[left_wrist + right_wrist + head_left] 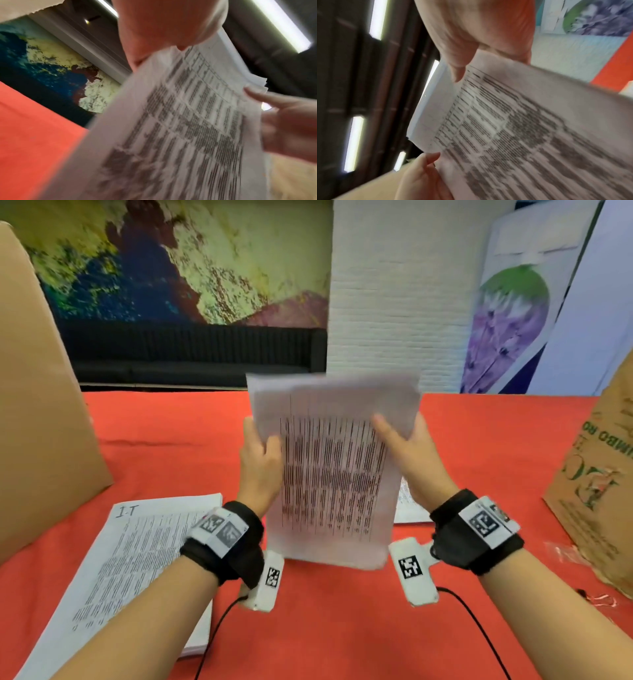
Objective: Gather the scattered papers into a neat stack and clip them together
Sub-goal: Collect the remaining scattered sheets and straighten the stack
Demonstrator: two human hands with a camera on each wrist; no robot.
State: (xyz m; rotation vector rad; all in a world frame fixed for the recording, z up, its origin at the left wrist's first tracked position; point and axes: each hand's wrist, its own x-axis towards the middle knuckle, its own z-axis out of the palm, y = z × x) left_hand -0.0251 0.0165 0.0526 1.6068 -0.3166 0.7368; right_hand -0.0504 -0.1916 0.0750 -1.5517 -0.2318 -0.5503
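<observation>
The left hand and right hand pinch the side edges of the bundle of papers, held upright above the middle of the red table; it looks light, floppy and slippery, so side grips seem best.

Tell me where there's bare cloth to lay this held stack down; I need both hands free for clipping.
Bare red cloth lies just under the held stack, between both wrists, and farther back left toward the cardboard sheet. Crowded: papers at near left, another sheet behind the right hand, the paper bag far right.
</observation>
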